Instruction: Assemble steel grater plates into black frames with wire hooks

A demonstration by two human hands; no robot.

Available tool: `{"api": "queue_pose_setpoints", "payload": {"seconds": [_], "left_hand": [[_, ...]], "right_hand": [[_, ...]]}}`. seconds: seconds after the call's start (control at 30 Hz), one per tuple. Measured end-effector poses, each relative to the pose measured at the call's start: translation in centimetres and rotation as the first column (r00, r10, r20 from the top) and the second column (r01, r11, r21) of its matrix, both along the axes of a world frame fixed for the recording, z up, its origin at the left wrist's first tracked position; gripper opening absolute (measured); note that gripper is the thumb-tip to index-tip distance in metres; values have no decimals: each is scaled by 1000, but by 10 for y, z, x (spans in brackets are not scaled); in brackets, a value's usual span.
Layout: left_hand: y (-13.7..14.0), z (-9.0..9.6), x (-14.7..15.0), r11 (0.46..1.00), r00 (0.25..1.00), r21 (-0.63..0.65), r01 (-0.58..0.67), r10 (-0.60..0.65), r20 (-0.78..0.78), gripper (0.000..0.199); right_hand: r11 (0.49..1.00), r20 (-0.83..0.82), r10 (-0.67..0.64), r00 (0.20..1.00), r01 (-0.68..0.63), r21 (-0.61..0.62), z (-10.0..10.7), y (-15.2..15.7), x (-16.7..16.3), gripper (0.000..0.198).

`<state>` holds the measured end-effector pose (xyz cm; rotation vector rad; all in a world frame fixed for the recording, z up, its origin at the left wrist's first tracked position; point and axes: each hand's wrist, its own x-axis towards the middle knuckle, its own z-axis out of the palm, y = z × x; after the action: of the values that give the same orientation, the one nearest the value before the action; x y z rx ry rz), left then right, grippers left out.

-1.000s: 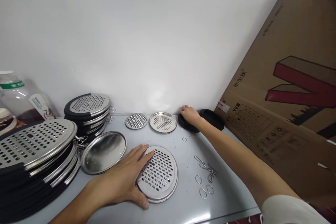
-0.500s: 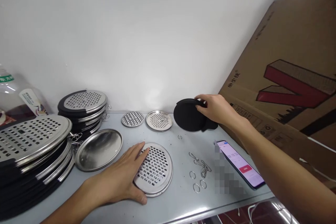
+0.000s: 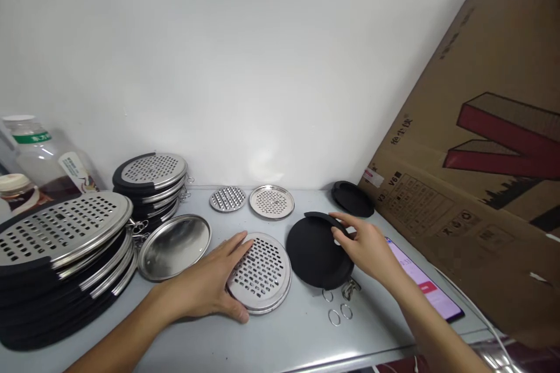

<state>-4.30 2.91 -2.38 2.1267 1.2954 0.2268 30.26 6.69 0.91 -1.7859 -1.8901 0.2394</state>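
My left hand point(image 3: 207, 285) lies with fingers and thumb spread around the left side of a round perforated metal grater plate point(image 3: 265, 274), touching its edge. My right hand point(image 3: 361, 242) pinches the right rim of a round black cover point(image 3: 317, 253), which has a raised curved lip. The cover is tilted low over the table, just right of the grater plate. Below it lie several metal rings point(image 3: 334, 317) and a small bunch of metal clips point(image 3: 350, 289), partly hidden by the cover.
Stacks of black-edged graters point(image 3: 65, 233) point(image 3: 151, 178) stand left, near a shiny metal dish point(image 3: 177, 247). A ridged disc point(image 3: 228, 199), a perforated disc point(image 3: 272, 202) and another black cover point(image 3: 352, 198) lie along the wall. A phone point(image 3: 422, 280) and a cardboard box point(image 3: 472, 186) are right; bottles point(image 3: 41, 157) far left.
My right hand has brought the black cover from the back right toward me, beside the grater plate. Another black cover now shows at the back. My left hand stays at the grater plate.
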Motion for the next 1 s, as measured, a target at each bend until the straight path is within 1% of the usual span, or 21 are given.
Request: {"api": "queue_pose_setpoints", "payload": {"seconds": [0.1,0.2,0.27,0.33,0.37,0.4,0.43,0.5,0.53,0.57,0.6,0.63,0.73,0.87,0.93,1.0], "left_hand": [[1,2,1,1000,999,-4,-18,18,47,116],[1,3,3,999,997,-11,-42,42,68,109],[1,4,4,999,997,-13,-49,50,65,105],[1,4,3,999,997,-4,-52,52,62,104],[2,4,3,999,997,5,-54,54,60,104],[2,4,2,998,997,14,-58,57,57,104],[2,4,2,998,997,23,-61,60,51,105],[2,6,1,998,998,31,-63,62,33,106],[2,7,0,998,998,33,-61,61,25,106],[2,8,0,998,998,37,-60,59,20,105],[2,9,0,997,998,43,-60,59,19,104],[1,10,0,997,998,53,-60,59,21,103],[1,9,2,993,998,103,-53,49,33,100],[1,3,6,986,998,158,-51,44,49,100],[2,1,7,982,997,175,-68,59,55,101],[2,2,6,981,996,178,-75,67,52,100]], "right_hand": [[998,-40,39,998,-41,-56,-13,2,-10,39],[983,-116,113,987,-127,-129,-26,-1,-27,39],[971,-144,170,975,-191,-143,-30,-4,-38,44],[948,-152,255,955,-277,-154,-28,-6,-45,54],[925,-156,312,937,-337,-177,-24,-6,-46,60],[890,-163,374,913,-403,-216,-19,-4,-45,66],[841,-177,433,884,-467,-273,-13,-1,-43,73],[717,-220,529,819,-571,-401,-3,8,-38,91],[658,-243,563,790,-606,-446,0,13,-36,98],[619,-259,587,767,-632,-466,2,17,-34,102],[600,-267,607,749,-651,-465,3,20,-34,104],[596,-263,626,734,-668,-445,1,22,-35,105],[616,-231,678,698,-711,-339,-10,20,-41,105],[637,-234,709,666,-746,-195,-28,11,-46,107],[640,-240,716,655,-754,-147,-33,10,-47,108],[646,-249,713,655,-752,-127,-34,10,-47,107]]}}
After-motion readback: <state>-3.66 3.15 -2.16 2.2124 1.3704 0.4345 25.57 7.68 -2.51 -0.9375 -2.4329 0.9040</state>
